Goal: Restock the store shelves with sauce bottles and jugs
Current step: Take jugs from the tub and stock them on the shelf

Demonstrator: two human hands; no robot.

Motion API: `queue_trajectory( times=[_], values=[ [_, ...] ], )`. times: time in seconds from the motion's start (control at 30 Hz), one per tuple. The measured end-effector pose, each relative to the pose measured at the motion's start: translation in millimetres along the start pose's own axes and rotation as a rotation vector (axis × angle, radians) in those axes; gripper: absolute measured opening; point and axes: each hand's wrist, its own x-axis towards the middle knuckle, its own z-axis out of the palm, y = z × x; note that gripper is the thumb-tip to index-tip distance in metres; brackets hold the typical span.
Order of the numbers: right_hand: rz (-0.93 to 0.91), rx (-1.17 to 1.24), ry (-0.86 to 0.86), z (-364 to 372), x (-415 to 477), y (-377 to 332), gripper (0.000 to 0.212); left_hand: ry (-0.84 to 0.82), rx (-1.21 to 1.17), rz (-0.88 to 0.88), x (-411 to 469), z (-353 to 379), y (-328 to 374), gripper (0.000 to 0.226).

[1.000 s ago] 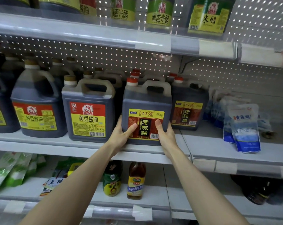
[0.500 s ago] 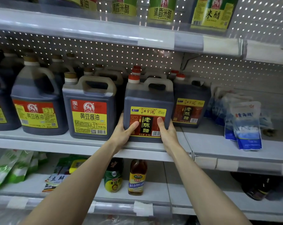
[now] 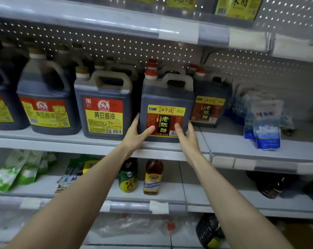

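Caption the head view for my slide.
Left hand and right hand hold a vinegar jug on the shelf beside a soy sauce jug.

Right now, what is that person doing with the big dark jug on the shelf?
A person is stocking a shop shelf. Their left hand and right hand grip the sides of an aged vinegar jug, thumbs on its front label. The jug stands upright at the front of the middle shelf, between a soy sauce jug and a second vinegar jug. It looks set down, but the hands have not let go.
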Motion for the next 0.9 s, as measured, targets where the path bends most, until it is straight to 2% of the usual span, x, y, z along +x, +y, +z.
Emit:
queue_trajectory(
  times=[0.07,0.17,0.3,0.43,0.7,0.9],
  values=[
    [0.006,0.004,0.013,0,-14,-2,0.071,-0.020,0.014,-0.025,-16,-5,3,0.090],
    [0.030,0.005,0.055,4,-38,-4,0.069,-0.045,0.020,-0.040,-44,-13,12,0.070],
    [0.046,-0.067,0.088,20,-74,0,0.059,-0.098,0.044,-0.105,-81,-36,10,0.066],
    [0.140,-0.030,0.057,53,-116,25,0.044,-0.081,0.069,-0.201,-126,-72,-20,0.058],
    [0.381,-0.068,-0.099,129,-185,138,0.034,0.060,0.106,-0.505,-211,-134,-148,0.046],
    [0.583,-0.119,-0.244,178,-237,258,0.030,0.127,0.113,-0.737,-275,-155,-264,0.044]
  ],
)
